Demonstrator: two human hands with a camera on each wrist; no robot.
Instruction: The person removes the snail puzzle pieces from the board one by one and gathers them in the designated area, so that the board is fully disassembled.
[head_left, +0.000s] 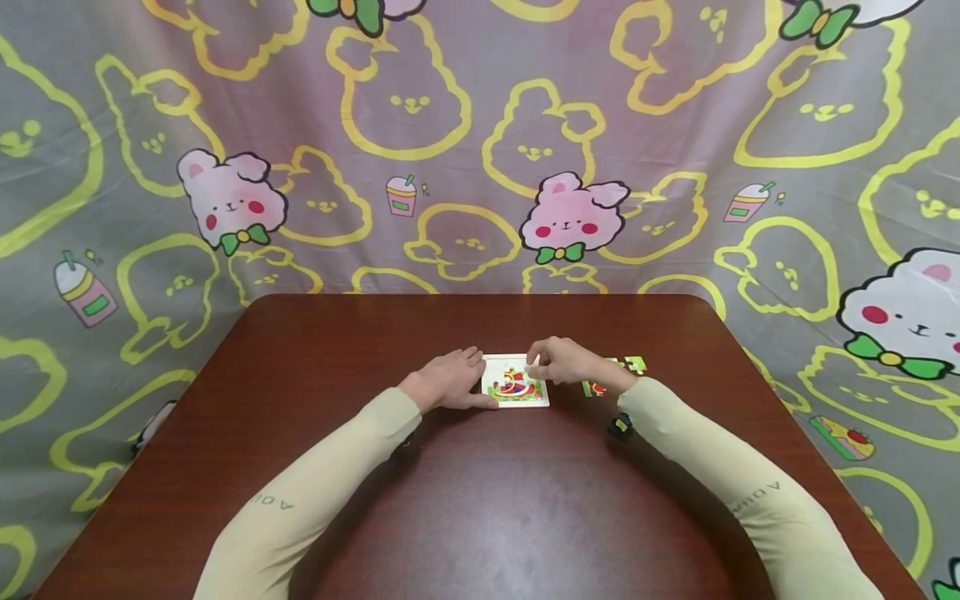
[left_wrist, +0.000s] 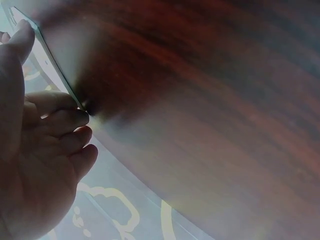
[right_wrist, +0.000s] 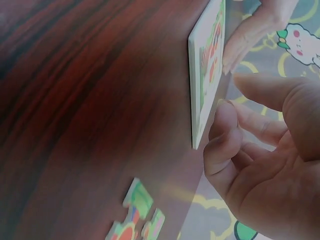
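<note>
A white-rimmed jigsaw tray (head_left: pixel 495 367), holding a colourful partial picture, lies on the table between my hands. My left hand (head_left: pixel 452 382) rests at its left side, fingers extended and thumb along the near corner; in the left wrist view the thumb and fingers touch the tray's edge (left_wrist: pixel 54 71). Over the upper right of the tray, my right hand (head_left: pixel 561 361) pinches a small pale puzzle piece (head_left: pixel 533 362). That piece is hidden in the right wrist view, where the right hand (right_wrist: pixel 270 155) has its fingers curled beside the tray (right_wrist: pixel 196 95).
Loose puzzle pieces (head_left: pixel 636 365) lie right of the tray, partly behind my right forearm; the right wrist view shows some green and red pieces (right_wrist: pixel 140 200). The brown table (head_left: pixel 495 483) ends at a patterned curtain (head_left: pixel 465 125) behind it.
</note>
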